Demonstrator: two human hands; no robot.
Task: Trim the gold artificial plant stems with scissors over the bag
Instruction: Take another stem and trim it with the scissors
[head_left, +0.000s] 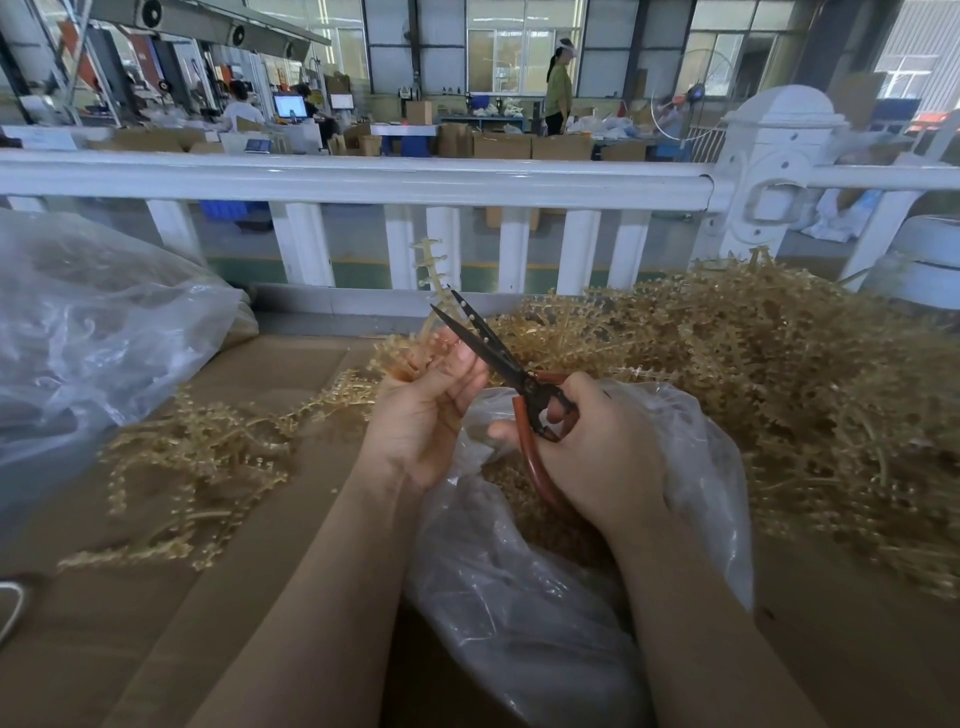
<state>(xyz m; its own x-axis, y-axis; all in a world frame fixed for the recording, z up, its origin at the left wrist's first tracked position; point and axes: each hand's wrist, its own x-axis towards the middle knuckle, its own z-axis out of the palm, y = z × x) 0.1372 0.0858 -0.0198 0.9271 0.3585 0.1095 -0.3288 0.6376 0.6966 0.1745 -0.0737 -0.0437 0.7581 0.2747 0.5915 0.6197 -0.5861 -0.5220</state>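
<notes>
Gold stems (779, 364), red-handled black-bladed scissors (511, 374), clear bag (545, 597), white railing (363, 179).

1. The left hand (423, 410) grips a gold stem (434, 280) that stands up past the fingers, its knobbed tip in front of the white railing (353, 179).
2. The right hand (592, 447) holds red-handled scissors (498, 358), the dark blades parted and pointing up and left, right beside the stem.
3. Both hands hover over an open clear plastic bag (519, 587) with gold trimmings inside.
4. A big heap of gold stems (779, 374) lies to the right on the cardboard-covered table (130, 623).
5. A smaller scatter of stems (197, 462) lies on the left.
6. Another clear bag (88, 322) sits far left.
</notes>
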